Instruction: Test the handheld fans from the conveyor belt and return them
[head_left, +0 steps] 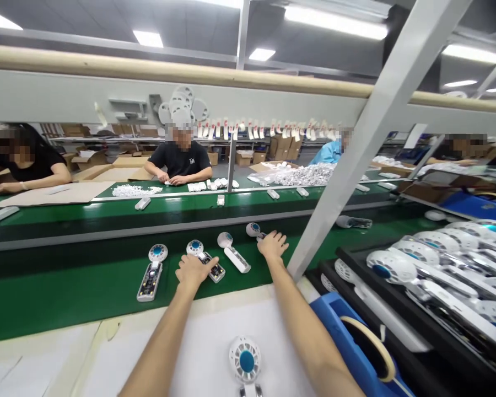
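Note:
Both my hands reach over the green conveyor belt (99,298). My left hand (192,270) is closed over a white handheld fan (195,247), whose uncovered handle shows a dark circuit board. Further right, my right hand (274,245) grips another handheld fan (253,229) and hides most of its handle. Between them lies a fan with a closed white handle (237,259). Left of my left hand is a fan with an exposed circuit board (150,281). Close to me, a fan with a blue centre (246,358) rests on the white worktop (215,336).
Black trays (355,259) stacked with fans stand at right, beside a blue bin (334,314) with a tape roll (370,347). A slanted metal post (355,160) rises near my right hand. Across the belt, people work by piles of white parts (306,174).

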Action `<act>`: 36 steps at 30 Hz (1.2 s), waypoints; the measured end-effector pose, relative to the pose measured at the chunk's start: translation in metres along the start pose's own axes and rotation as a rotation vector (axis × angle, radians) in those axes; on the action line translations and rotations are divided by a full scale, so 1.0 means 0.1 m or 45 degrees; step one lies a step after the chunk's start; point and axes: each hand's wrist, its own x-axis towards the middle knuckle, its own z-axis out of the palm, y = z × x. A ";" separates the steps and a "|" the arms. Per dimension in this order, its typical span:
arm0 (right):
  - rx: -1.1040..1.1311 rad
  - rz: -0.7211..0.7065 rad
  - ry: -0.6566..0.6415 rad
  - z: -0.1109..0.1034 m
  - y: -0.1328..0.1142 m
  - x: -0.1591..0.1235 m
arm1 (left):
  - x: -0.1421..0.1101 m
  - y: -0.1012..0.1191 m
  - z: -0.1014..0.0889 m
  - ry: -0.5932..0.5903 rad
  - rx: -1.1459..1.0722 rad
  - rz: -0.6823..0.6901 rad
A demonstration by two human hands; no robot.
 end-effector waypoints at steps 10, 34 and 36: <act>0.553 0.008 -0.546 -0.26 -0.10 -0.08 | -0.11 -0.14 -0.37 -0.116 -0.874 -0.004; 1.957 -0.799 -1.045 -1.43 -0.37 -1.46 | -1.28 0.04 -1.45 -0.478 -1.704 0.795; 1.921 -0.798 -1.058 -1.41 -0.38 -1.47 | -1.26 0.02 -1.44 -0.507 -1.698 0.816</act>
